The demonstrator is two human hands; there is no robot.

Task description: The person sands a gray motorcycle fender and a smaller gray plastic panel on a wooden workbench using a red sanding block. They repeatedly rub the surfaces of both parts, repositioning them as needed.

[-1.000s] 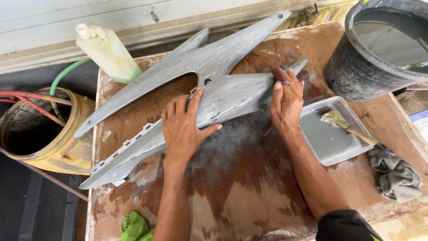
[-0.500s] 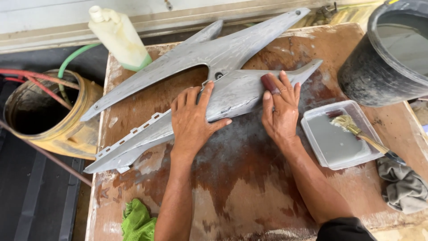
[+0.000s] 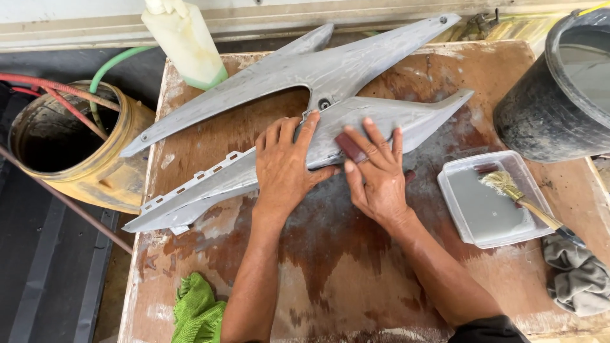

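Head view: both my hands flat on the gray panel (image 3: 356, 121), sanding block under the right.

Near edge first: green rag (image 3: 197, 311), then the wet brown board (image 3: 330, 273). My left hand (image 3: 284, 166) lies spread, palm down, pinning the panel at its middle. My right hand (image 3: 375, 174) sits just beside it, fingers pressed together over a dark red sanding block (image 3: 350, 147), not wrapped around it. The panel's long axis runs lower left to upper right; the unsanded stretch lies to my right. Farther off: tray (image 3: 457, 209) with brush (image 3: 518, 197), black bucket (image 3: 540, 121), bottle (image 3: 187, 41).
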